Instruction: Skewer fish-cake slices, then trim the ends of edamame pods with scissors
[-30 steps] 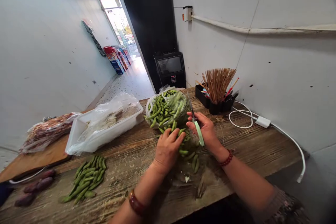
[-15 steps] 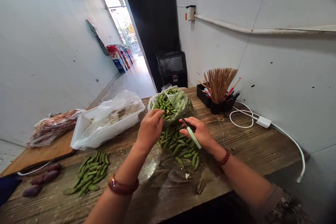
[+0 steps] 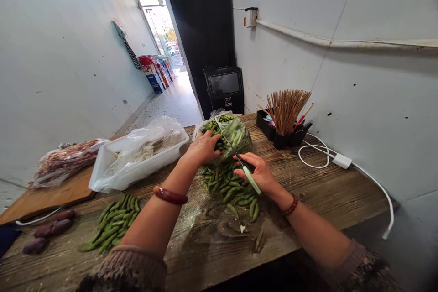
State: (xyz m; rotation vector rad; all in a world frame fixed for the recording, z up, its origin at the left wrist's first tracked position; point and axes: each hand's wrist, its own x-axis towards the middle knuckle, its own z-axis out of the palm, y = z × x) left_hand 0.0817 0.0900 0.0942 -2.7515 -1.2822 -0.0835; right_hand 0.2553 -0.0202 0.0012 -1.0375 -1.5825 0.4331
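My left hand [image 3: 204, 147] reaches over the mouth of a clear plastic bag [image 3: 244, 136] full of green edamame pods, its fingers apart and touching the pods inside. Scissors with pale green handles [image 3: 252, 179] and dark blades are held in my right hand [image 3: 257, 172], just right of the bag, the blades pointing at it. Loose edamame pods [image 3: 236, 191] spill across the table below the bag. A separate pile of edamame pods [image 3: 118, 221] lies to the left, partly behind my left forearm.
A white tub [image 3: 137, 171] draped with plastic stands left of the bag. Farther left are a wooden board [image 3: 65, 194] with bagged meat [image 3: 65, 162] and purple sweet potatoes [image 3: 53, 228]. Skewers [image 3: 287, 109] in a black holder and a white cable [image 3: 342, 160] are on the right.
My left hand has moved forward from in front of the bag into its mouth, and its fingers have gone from pinched to spread. My right hand keeps the scissors nearly in place.
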